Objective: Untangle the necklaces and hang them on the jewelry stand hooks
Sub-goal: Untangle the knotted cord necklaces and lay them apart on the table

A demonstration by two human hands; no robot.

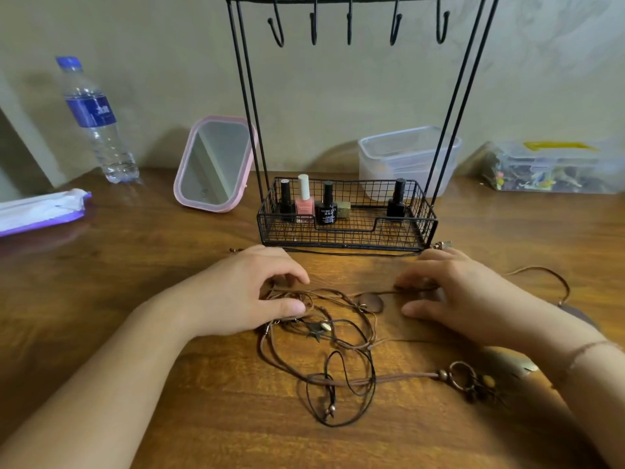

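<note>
Table (169, 384): brown wood, carrying everything here.
Necklaces (338, 336): a tangle of brown and black cords at lower centre, flat on the table between my hands; a ring pendant (461, 375) trails out to the lower right, a star charm (316, 330) sits in the knot, and a flat oval pendant (371, 301) lies at its upper edge.
Left hand (250, 292): left of centre, palm down on the tangle; my grip is curled, thumb and fingertips pinching brown cord at its upper left.
Right hand (453, 292): right of centre, palm down; fingers bent, tips pressing a cord beside the oval pendant. I cannot tell whether it is pinched or only touched.
Stand (348, 231): just beyond my hands, a black wire basket holding nail polish bottles (304, 201), with thin uprights rising to the top.
Hooks (348, 25): five along the top centre bar, all bare.
Mirror (214, 164): pink-framed, left of the stand, tilted back.
Bottle (94, 120): upper left, upright.
Tub (406, 157): clear, behind the basket.
</note>
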